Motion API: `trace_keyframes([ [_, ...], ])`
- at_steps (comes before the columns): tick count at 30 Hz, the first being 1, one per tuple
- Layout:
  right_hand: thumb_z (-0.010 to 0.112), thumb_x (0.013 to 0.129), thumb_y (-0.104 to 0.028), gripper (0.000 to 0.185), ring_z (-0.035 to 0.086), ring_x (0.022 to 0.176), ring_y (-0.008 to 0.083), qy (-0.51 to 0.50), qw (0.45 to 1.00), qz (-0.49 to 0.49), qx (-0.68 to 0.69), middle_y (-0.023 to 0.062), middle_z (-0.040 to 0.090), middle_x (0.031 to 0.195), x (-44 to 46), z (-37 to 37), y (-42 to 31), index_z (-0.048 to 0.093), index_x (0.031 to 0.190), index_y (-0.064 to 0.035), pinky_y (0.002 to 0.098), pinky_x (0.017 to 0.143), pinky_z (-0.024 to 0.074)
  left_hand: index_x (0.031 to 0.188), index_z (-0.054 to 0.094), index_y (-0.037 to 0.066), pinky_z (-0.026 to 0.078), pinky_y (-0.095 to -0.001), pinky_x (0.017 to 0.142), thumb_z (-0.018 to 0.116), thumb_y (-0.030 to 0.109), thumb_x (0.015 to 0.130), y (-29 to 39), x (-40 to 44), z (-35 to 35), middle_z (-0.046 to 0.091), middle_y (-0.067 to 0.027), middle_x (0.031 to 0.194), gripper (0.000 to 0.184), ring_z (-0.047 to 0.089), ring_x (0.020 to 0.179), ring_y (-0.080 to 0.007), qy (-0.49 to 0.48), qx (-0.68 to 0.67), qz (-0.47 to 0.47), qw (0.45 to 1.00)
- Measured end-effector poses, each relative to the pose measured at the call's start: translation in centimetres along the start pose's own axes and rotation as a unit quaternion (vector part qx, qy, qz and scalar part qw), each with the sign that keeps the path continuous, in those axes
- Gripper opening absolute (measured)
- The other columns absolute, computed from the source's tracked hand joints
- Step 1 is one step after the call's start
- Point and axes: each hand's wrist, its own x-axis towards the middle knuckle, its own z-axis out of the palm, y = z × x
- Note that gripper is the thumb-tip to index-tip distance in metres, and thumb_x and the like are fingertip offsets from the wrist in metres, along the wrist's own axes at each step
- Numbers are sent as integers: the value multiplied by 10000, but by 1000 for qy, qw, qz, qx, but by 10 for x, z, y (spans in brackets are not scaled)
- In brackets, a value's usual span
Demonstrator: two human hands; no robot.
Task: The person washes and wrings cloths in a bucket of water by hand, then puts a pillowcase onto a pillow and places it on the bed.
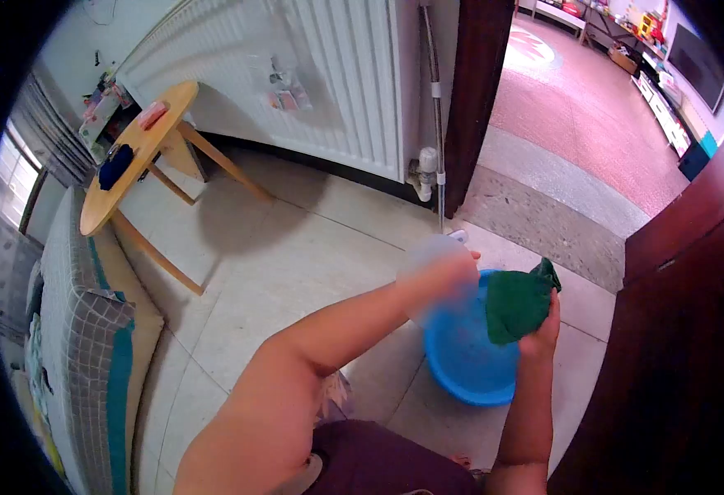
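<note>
A green cloth point(517, 305) hangs bunched over the blue basin point(453, 375), with my right hand point(541, 330) gripping it from the right and below. Part of the cloth folds up at its top right corner. My left hand point(448, 272) reaches across the basin's far left rim. A blurred patch covers most of that hand, so its grip is unclear; one fingertip shows at its right side. Just beyond it lies a small white object point(458, 236), partly hidden. The basin's floor looks wet or speckled.
A white radiator point(329, 91) and a metal pipe point(437, 107) stand ahead. To the left are a wooden table point(152, 136) and a bed point(90, 346) with a checked cover. A dark door point(675, 355) is at right, beside the doorway sill point(535, 206).
</note>
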Motion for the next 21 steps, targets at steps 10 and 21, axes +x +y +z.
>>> trace_keyframes([
  [10, 381, 891, -398, 497, 445, 1071, 186, 14, 908, -20, -418, 121, 454, 1202, -10, 4, 81, 430, 1211, -19, 336, 902, 355, 1113, 493, 87, 461, -321, 760, 560, 285, 810, -36, -36, -11, 573, -63, 1015, 368, 561, 898, -168, 10, 3, 25, 1000],
  [21, 499, 848, -198, 300, 592, 749, 198, 33, 833, 103, -543, 109, 588, 907, -4, -40, 52, 530, 1052, 20, 286, 630, 474, 1051, 510, 30, 480, -377, 773, 582, 214, 769, 109, -192, -181, 591, -110, 930, 344, 574, 843, -229, 371, 19, 153, 916],
])
